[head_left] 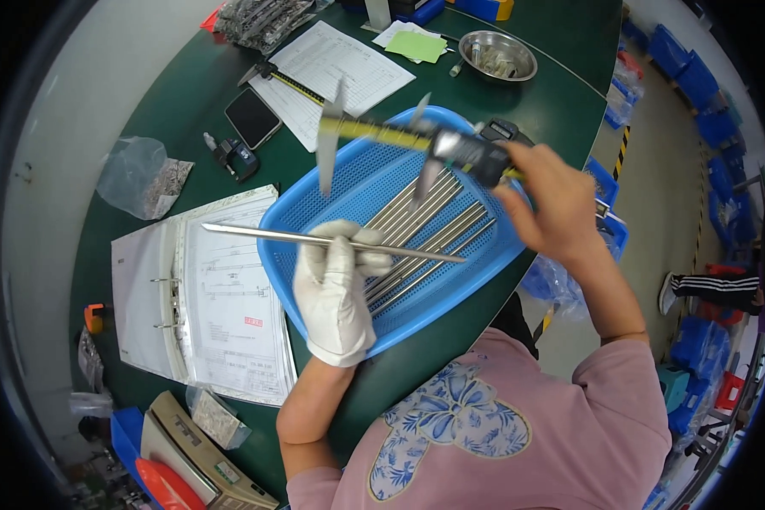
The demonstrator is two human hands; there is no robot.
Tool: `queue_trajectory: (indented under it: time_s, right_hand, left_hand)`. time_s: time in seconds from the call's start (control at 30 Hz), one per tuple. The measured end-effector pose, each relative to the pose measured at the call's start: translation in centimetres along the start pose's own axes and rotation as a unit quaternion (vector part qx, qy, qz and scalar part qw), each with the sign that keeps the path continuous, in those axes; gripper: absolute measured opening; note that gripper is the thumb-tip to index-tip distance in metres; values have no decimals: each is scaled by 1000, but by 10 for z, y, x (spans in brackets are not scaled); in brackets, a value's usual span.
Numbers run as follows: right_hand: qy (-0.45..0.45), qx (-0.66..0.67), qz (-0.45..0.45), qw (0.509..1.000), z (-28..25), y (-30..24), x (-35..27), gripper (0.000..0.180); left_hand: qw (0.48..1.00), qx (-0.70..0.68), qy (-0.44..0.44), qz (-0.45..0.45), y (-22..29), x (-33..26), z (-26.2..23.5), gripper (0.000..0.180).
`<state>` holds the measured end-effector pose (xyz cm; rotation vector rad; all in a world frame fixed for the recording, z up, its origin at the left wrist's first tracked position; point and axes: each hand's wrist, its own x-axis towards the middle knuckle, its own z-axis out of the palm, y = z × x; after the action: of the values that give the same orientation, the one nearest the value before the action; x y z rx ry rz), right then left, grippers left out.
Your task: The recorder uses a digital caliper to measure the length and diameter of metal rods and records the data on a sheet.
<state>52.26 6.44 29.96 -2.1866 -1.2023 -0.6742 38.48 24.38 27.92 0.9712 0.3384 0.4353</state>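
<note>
My left hand (336,293), in a white glove, is closed round a slim metal rod (259,233) with a slanted left end. The rod lies nearly level above a blue perforated plastic basket (302,191). My bare right hand (552,200) grips a digital caliper (463,153) by its dark display body. The caliper's jaws are spread wide apart above the basket's far side, away from the rod, and slightly blurred. Inside the basket several more metal rods (416,212) lie side by side on a slant.
To the left lie an open ring binder with drawings (238,314), a phone (252,119) and a micrometer (231,157). A second caliper (289,82) rests on papers (348,68). At the back stands a metal bowl (499,42); near left, a scale (195,459). A person's leg (714,291) shows at right.
</note>
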Motion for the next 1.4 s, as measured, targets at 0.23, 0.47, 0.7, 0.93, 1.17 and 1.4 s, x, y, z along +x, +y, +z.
queue_trajectory:
  time_s: [0.23,0.47,0.7,0.93,1.17,1.4]
  right_hand:
    - [148,25,158,976,-10,43,-25,27]
    - [187,65,287,937,-19,91,-72,34]
    - [163,61,286,942,-18,93,-70,36]
    - [122,73,256,956,-11,89,-66,36]
    - [85,59,252,962,-5,74,-64,37]
    - [99,70,234,965,0,60,-58,35]
  left_hand:
    - [749,634,-162,102,27,5,-2,15]
    - [574,770,-262,-93,-12,10,3,16]
    - [578,759,-283,-94,8,19,17,16]
    - [512,847,-147,-4,-23,70,8,20]
    - [583,776,-235,-52,-7,85,-13,28]
    - [656,735,-168,-36,33,56,-1,17]
